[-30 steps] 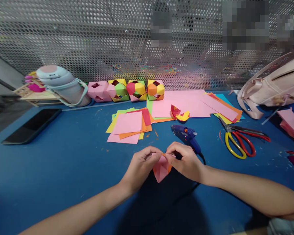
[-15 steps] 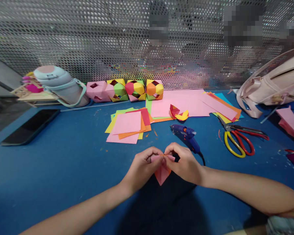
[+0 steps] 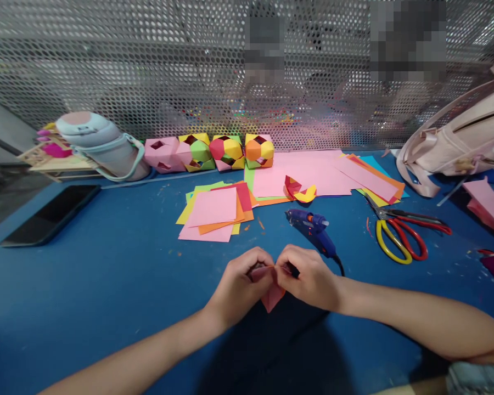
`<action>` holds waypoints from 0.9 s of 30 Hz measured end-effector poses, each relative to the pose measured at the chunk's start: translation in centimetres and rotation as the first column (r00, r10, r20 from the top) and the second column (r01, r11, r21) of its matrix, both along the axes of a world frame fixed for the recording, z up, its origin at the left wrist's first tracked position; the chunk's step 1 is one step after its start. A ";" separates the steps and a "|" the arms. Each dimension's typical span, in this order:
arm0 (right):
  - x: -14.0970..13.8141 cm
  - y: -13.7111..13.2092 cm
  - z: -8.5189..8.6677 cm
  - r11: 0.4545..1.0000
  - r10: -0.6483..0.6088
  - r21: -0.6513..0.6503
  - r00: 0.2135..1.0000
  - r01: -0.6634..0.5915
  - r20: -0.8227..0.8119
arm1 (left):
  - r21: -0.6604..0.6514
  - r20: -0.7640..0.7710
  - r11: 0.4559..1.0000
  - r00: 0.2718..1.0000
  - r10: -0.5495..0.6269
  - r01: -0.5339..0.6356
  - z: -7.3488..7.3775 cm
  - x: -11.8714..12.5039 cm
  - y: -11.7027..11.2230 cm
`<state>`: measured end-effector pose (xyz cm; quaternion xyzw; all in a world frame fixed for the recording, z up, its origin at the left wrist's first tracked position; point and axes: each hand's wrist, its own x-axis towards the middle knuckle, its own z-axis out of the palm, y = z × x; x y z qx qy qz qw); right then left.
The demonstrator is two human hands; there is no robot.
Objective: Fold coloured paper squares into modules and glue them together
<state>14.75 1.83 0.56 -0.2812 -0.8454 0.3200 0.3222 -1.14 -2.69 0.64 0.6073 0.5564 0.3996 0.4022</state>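
Observation:
Between my two hands is a folded piece of pink and orange paper (image 3: 272, 299), its point hanging toward me. My left hand (image 3: 243, 282) pinches its left side, thumb on the near face. On the other side, my right hand (image 3: 308, 277) pinches the top edge close to the left fingertips. The fingers cover most of the upper fold. Just beyond my right hand lies a blue glue gun (image 3: 313, 227) with its cord running back toward me. Past it sit small folded red and yellow paper pieces (image 3: 300, 191).
Square paper sheets (image 3: 214, 207) are stacked left of centre. Folded paper balls (image 3: 226, 152) line the mesh panel (image 3: 168, 66). Scissors (image 3: 393, 241) and pliers (image 3: 424, 218) lie right. A phone (image 3: 51, 215) and bottle (image 3: 102, 145) are left, a bag (image 3: 465, 131) far right.
Both hands have dipped slightly toward me. The right fingers have curled further over the paper, covering its right upper corner, which showed before.

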 end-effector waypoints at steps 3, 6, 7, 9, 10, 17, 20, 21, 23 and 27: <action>0.1 0.2 -0.1 0.999 0.029 0.038 1.000 -0.029 -0.004 | 0.000 0.002 1.000 1.000 -0.008 0.008 0.2 0.1 0.0; 0.1 0.3 0.1 0.998 0.042 0.049 0.999 -0.041 -0.013 | -0.011 0.022 1.000 1.000 0.015 -0.015 0.4 0.1 0.0; 0.2 0.3 0.3 0.998 0.049 0.042 0.999 -0.048 -0.016 | -0.008 0.022 0.999 0.999 0.032 -0.032 0.5 0.1 0.0; 0.3 0.2 0.6 0.998 0.068 0.012 0.998 -0.067 -0.015 | 0.023 0.014 0.997 0.997 0.080 -0.080 0.5 0.0 0.0; 0.4 0.2 0.8 0.997 0.074 -0.005 0.997 -0.074 -0.011 | 0.047 0.012 0.993 0.994 0.105 -0.106 0.5 -0.1 0.0; 0.5 0.3 0.5 0.999 0.030 0.023 0.999 -0.030 -0.010 | 0.094 0.120 0.987 0.986 0.118 -0.129 0.4 -0.1 0.0; 0.5 0.3 0.4 0.999 0.042 0.022 0.999 -0.042 -0.015 | 0.041 0.160 0.994 0.982 0.096 -0.104 0.1 0.1 0.0; 0.6 0.3 0.5 0.999 0.049 0.013 0.999 -0.049 -0.010 | 0.026 0.166 0.993 0.980 0.108 -0.114 0.1 0.1 0.1; 0.6 0.2 0.6 0.998 0.060 -0.012 0.998 -0.060 0.005 | -0.006 0.187 0.988 0.971 0.151 -0.152 0.0 0.1 0.3; 0.6 0.3 0.4 0.999 0.018 -0.028 1.000 -0.017 0.018 | -0.078 0.275 0.981 0.942 0.194 -0.179 -0.1 0.2 0.5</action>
